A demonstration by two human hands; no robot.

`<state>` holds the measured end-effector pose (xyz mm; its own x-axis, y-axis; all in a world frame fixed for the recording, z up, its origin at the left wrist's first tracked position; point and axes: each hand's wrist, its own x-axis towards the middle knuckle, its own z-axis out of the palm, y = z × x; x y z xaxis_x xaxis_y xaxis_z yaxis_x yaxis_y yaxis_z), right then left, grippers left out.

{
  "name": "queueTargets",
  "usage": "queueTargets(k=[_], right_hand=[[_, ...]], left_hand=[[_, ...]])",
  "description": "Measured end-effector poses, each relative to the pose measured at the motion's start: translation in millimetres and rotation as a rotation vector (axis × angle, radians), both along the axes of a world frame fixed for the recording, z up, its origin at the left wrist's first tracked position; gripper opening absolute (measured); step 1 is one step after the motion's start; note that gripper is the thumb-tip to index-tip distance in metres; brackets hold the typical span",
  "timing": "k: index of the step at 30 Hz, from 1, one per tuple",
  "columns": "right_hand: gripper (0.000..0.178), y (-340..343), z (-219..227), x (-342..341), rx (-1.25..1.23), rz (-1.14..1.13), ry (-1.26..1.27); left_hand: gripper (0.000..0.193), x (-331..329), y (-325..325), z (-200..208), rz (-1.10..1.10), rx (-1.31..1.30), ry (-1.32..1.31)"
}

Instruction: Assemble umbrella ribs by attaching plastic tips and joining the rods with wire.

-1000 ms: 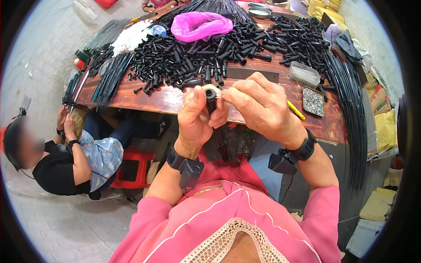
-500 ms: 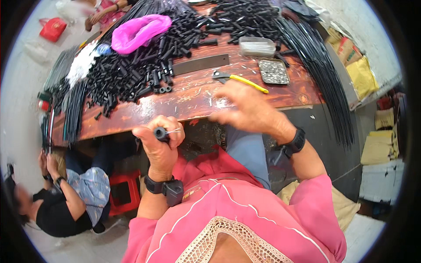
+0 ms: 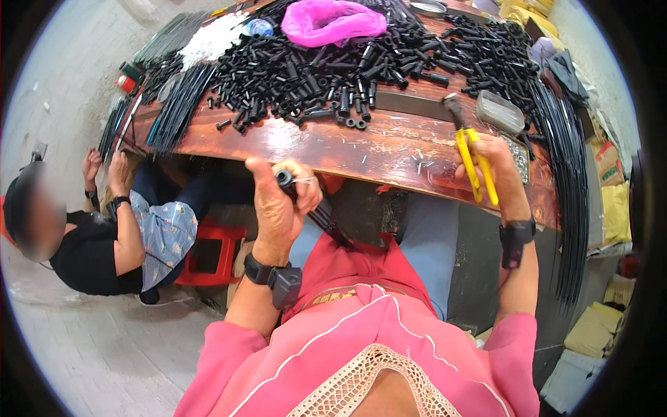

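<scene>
My left hand (image 3: 278,201) is closed around a black tube (image 3: 283,178), held in front of me just off the table's near edge. Its round hollow end faces up, and thin white strands stick out beside it toward the right. Dark thin rods (image 3: 330,224) extend below that hand toward my lap; whether they join the tube is hidden. Over the right part of the table, my right hand (image 3: 497,163) grips yellow-handled pliers (image 3: 464,149). The dark jaws point away from me, and the two handles are spread apart.
Black tubular pieces (image 3: 299,76) cover the wooden table (image 3: 389,146), with a pink plastic bag (image 3: 333,24) on them. A metal bar (image 3: 410,105), clear box (image 3: 500,112) and tray of small bits (image 3: 517,156) lie right. Black rods (image 3: 566,208) overhang the edge. A person (image 3: 97,236) sits left.
My right hand has picked up the yellow-handled pliers from the table and moved right. My left hand still holds the black tube. The whole view has shifted, so the table sits farther right.
</scene>
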<state>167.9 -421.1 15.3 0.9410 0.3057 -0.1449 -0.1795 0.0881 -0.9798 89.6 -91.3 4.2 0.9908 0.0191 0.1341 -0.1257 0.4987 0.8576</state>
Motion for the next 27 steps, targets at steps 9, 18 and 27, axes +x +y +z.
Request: queueTargets(k=[9,18,27], right_hand=[[0.05,101.3,-5.5,-62.4,-0.635,0.189,-0.796],[0.065,142.0,-10.3,-62.8,-0.852,-0.085,-1.022],[0.051,143.7,-19.6,-53.6,-0.818,-0.206,-1.209]], left_hand=[[0.085,16.4,-18.3,4.0,0.095,0.084,0.035],[0.089,5.1,-25.6,9.6,0.136,0.071,0.087],[0.09,2.7,-24.6,7.7,0.113,0.042,0.093]])
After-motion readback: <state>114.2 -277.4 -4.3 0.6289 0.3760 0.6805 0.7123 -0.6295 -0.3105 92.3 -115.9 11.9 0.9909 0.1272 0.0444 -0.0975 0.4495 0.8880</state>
